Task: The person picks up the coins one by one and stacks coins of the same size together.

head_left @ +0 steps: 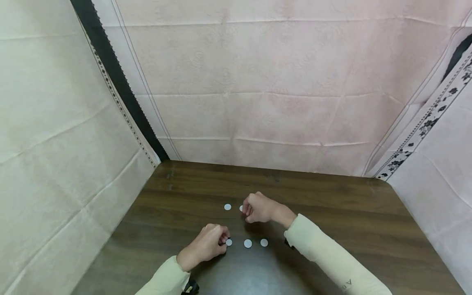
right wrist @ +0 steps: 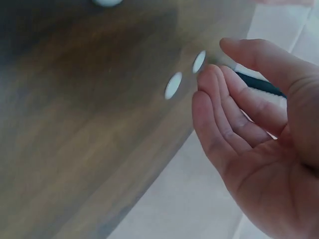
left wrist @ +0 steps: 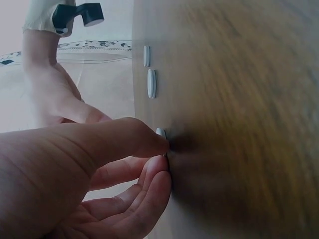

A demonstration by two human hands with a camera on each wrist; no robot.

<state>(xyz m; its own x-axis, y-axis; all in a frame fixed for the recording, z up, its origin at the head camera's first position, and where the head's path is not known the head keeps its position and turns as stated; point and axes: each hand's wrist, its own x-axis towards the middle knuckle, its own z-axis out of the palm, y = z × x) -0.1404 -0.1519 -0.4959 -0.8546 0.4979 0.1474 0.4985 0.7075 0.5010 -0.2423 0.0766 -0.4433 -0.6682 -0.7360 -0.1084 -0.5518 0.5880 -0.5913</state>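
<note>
My left hand (head_left: 209,242) has its thumb and forefinger at a small white disc (head_left: 229,242) on the tabletop, pinching it at the left end of the front row. In the left wrist view, the thumb partly hides this disc (left wrist: 160,132). My right hand (head_left: 260,208) hovers by the back row, over a second white disc (head_left: 241,208) that it partly covers in the head view. The right wrist view shows its fingers loosely bent, thumb apart, with nothing between them. Left of it lies another disc (head_left: 227,207).
Two more white discs, a middle one (head_left: 248,243) and a right one (head_left: 264,242), continue the front row. The brown wooden table (head_left: 332,213) meets a pale cloth wall (head_left: 258,123) at the back, with cloth sides left and right.
</note>
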